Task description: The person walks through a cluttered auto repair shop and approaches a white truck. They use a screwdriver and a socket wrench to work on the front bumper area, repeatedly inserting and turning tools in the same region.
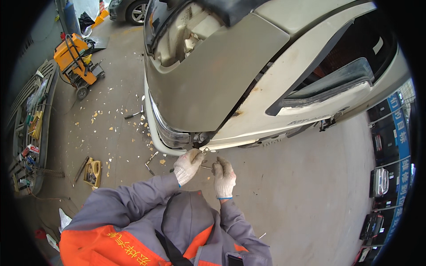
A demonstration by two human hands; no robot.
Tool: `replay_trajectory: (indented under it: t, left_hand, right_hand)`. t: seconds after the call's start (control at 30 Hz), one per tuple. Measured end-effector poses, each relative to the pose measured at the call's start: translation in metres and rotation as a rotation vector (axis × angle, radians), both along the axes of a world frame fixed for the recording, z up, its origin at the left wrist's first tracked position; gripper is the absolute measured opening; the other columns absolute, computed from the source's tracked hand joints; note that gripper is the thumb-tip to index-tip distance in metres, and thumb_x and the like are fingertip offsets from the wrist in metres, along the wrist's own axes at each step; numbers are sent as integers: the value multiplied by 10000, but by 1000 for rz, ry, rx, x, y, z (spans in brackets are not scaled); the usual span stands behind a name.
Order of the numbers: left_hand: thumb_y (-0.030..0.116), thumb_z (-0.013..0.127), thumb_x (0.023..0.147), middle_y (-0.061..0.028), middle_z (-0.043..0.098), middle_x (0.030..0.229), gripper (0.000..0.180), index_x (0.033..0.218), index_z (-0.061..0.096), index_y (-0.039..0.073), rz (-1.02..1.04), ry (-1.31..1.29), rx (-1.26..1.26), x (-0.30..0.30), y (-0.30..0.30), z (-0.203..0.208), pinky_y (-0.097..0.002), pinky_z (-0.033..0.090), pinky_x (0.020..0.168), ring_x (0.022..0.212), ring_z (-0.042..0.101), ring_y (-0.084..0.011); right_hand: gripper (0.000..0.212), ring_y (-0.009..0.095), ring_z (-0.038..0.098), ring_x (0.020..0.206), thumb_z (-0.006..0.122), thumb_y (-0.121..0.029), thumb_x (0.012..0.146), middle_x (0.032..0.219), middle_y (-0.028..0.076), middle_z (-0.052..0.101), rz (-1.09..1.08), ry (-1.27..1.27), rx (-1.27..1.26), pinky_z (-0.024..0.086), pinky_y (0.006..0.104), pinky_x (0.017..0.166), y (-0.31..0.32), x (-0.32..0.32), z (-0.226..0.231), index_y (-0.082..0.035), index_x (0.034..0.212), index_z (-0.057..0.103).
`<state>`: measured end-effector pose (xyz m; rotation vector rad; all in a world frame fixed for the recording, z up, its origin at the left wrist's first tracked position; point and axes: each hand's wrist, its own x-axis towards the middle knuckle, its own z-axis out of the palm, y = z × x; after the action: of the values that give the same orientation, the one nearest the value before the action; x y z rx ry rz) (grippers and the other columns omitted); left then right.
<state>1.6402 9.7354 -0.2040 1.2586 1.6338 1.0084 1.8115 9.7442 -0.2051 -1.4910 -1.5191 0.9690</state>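
My left hand (188,166), in a white knit work glove, is at the lower front corner of a beige vehicle (222,66). Its fingers are pinched together by the bumper's end (171,150), near a small metallic bit too tiny to name. Just to the right is my right hand (224,178), gloved too, its darkened fingers curled closed. A thin metal rod (206,167) shows between the hands; whether it is held or lies behind them I cannot tell. Above my left hand sit the headlight (171,133) and the grey-beige fender (217,80).
A ratchet-like tool (151,165) and a dark-handled tool (134,114) lie on the floor among scattered paint chips. To the left are a yellow tool case (92,172), a long grey panel bearing tools (46,88) and an orange wheeled machine (75,57). Shelves (380,181) stand at right.
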Motion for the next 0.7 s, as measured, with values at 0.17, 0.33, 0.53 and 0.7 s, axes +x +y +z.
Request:
replay_trajectory:
  t: [0.17,0.33,0.53,0.7]
  left_hand:
    - [362,541,1006,-188,720,917,320,1143,670,103,-72,337,32,-6,-4,0,-482,542,766,863,701,-386]
    - [329,578,986,-157,725,880,268,1111,680,116,-229,505,54,-7,-10,0,-474,556,718,826,709,-370]
    - [305,590,980,-138,719,830,241,1092,684,115,-226,439,191,-13,-31,-11,-445,562,668,774,707,-369]
    - [301,562,993,-164,722,989,309,1183,640,71,-328,394,-45,-40,-82,-14,-413,549,820,954,698,-334]
  right_hand:
    - [320,245,723,927,646,-96,919,1052,165,734,92,-110,202,568,347,824,14,-13,-1,18,1216,680]
    - [280,243,732,949,670,-110,923,1048,152,744,217,-408,332,570,348,807,11,-9,4,9,1175,687]
    - [286,163,685,768,693,-106,911,914,99,730,331,5,-223,548,299,691,12,-1,10,34,1160,672]
    - [405,103,628,711,674,-110,918,866,66,698,557,129,-382,524,265,644,-8,-22,10,53,1282,605]
